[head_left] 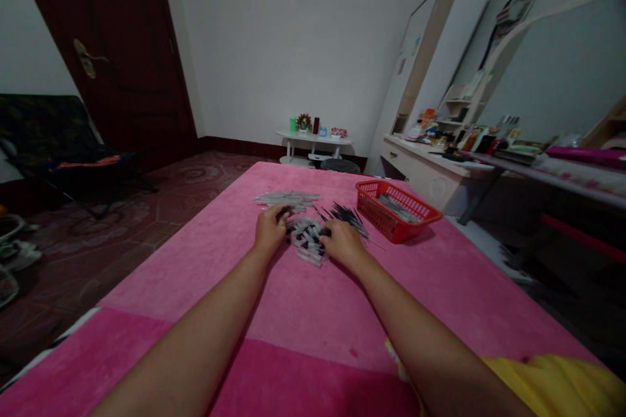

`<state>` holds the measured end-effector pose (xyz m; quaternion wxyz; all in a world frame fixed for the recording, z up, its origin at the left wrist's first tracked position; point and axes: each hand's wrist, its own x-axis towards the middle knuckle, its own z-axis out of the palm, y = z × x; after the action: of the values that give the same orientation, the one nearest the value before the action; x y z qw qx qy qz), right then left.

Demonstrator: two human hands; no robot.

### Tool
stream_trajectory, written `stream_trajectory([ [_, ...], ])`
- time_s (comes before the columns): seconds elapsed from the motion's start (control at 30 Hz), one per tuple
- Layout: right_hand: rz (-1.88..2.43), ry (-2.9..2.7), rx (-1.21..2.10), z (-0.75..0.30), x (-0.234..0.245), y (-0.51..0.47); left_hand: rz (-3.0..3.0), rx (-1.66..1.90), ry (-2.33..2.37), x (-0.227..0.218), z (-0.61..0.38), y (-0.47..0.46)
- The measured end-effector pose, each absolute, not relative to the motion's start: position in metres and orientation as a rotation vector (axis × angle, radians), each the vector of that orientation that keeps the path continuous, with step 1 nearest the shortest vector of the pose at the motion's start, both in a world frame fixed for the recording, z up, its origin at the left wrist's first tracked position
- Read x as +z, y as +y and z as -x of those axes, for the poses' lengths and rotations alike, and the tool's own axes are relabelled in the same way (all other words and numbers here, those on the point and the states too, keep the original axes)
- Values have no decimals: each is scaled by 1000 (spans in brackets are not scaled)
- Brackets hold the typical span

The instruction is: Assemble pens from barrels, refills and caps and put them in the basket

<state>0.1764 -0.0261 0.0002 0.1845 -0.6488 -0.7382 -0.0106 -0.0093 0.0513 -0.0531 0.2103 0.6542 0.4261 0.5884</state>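
A heap of small whitish, see-through pieces with black parts, which look like pen caps (309, 249), lies between my two hands on the pink cloth (303, 313). My left hand (270, 229) is at the heap's left edge with its fingers curled closed and a dark bit at the fingertips. At the right edge my right hand (343, 242) has its fingers pinched together, and what they hold is too small to name. Behind the left hand lies a bundle of clear pen barrels (287, 197). Thin black sticks like pen refills (349, 214) fan out just beyond the right hand.
A red plastic basket (398, 234) holding slim grey sticks stands right of the refills. Yellow fabric (557, 381) lies at the near right corner. Farther off are a white side table (313, 138), a crowded dressing table (425, 166) and a folding chair (49, 130).
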Motion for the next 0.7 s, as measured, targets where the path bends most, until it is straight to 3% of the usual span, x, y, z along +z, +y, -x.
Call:
stream_trajectory([
  [0.43, 1286, -1467, 589, -199, 3, -6, -2368, 1348, 1224, -40, 7, 35],
  [0.7, 1262, -1582, 436, -194, 7, -8, -2505, 1287, 1170, -41, 6, 33],
])
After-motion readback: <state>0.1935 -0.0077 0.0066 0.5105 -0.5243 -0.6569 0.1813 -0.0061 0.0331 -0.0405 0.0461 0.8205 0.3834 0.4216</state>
